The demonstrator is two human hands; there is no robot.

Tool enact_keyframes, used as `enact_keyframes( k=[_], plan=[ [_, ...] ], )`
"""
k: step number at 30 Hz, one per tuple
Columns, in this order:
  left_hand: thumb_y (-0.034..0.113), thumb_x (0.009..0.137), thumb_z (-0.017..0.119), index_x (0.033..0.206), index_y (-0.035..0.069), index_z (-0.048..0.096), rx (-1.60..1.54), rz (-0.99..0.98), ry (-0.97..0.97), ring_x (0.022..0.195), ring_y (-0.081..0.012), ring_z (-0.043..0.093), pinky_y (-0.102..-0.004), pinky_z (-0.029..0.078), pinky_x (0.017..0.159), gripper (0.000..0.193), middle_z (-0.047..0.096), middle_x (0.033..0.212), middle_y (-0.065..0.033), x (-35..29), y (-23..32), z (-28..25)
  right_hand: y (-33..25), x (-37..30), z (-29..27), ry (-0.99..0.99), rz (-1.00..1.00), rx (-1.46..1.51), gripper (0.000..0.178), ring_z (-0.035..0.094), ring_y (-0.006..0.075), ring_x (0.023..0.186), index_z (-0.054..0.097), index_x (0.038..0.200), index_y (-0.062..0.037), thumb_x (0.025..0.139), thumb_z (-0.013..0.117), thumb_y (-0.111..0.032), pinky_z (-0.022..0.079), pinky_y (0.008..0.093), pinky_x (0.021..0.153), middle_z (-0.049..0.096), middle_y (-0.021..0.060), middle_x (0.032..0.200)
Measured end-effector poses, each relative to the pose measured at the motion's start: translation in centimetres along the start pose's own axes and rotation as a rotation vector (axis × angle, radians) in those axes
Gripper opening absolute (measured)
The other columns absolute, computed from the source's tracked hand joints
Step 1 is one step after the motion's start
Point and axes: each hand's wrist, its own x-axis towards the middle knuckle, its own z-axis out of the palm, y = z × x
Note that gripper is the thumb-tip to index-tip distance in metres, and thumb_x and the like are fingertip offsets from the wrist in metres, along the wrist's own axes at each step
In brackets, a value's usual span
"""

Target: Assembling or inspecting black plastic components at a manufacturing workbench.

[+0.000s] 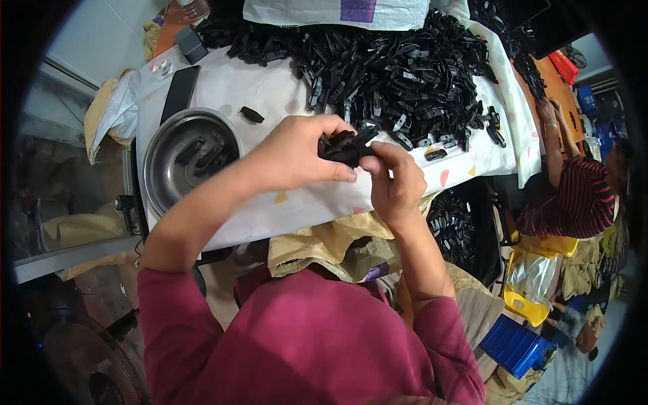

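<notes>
Above the near edge of the table, my left hand [302, 152] is closed around several small black plastic pieces [341, 148]. My right hand [397, 181] meets it from the right, thumb and forefinger pinching one black piece [366, 137] at the edge of that bunch. Their exact kind is too small to tell. Beyond my hands spreads a large heap of similar black pieces [405, 81], some with grey, shiny parts. A steel bowl [152, 177] left of my left forearm contains a few black pieces. One loose black piece [252, 114] lies between bowl and heap.
A white sack [337, 15] rests behind the heap. A dark flat slab [180, 93] and a grey box [191, 44] are at the far left. Below the table's right edge, a dark container holds more black pieces [453, 226]. Another person [574, 192] works at the right.
</notes>
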Motion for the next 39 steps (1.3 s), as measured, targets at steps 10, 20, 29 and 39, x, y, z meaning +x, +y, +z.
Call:
enact_keyframes(
  k=[10,20,29,39],
  plan=[
    [0.015,0.067,0.07,0.101,0.006,0.06,0.104,-0.071,0.101,0.072,-0.0235,0.06,-0.0311,0.046,0.065,0.037,0.061,0.08,-0.0109,-4.6,-1.8,0.1,-1.5,-2.0,2.4,-0.249,0.569,0.547,0.031,0.061,0.0156,0.078,0.048,0.097,0.0029,0.077,0.068,-0.009,0.05,0.0275,0.072,0.062,0.0119,0.088],
    [0.022,0.071,0.067,0.109,0.008,0.058,0.738,-0.543,0.481,0.091,-0.0298,0.056,-0.0348,0.044,0.08,0.042,0.061,0.092,-0.0137,-10.2,-6.5,-6.7,5.6,0.5,5.7,-0.384,0.537,-0.398,0.023,0.059,0.0286,0.068,0.061,0.085,-0.0028,0.076,0.063,-0.024,0.048,0.0348,0.059,0.059,0.0126,0.081],
    [0.027,0.073,0.06,0.084,0.004,0.063,0.67,-0.432,0.222,0.081,-0.0322,0.059,-0.0398,0.047,0.072,0.026,0.063,0.087,-0.0123,7.8,-9.9,-2.6,4.6,0.4,5.4,-0.267,0.645,-0.336,0.027,0.061,0.0318,0.065,0.055,0.08,-0.001,0.073,0.066,-0.024,0.049,0.0382,0.059,0.059,0.0185,0.08],
    [0.018,0.081,0.064,0.097,0.001,0.056,-0.537,-0.298,0.147,0.065,-0.0083,0.057,-0.0217,0.045,0.053,0.024,0.061,0.077,-0.0034,2.6,-4.1,-1.9,1.3,2.2,0.6,-0.062,0.759,0.801,0.013,0.06,0.0145,0.077,0.06,0.091,0.0048,0.078,0.06,0.006,0.055,0.0242,0.06,0.055,0.011,0.097]
  ],
)
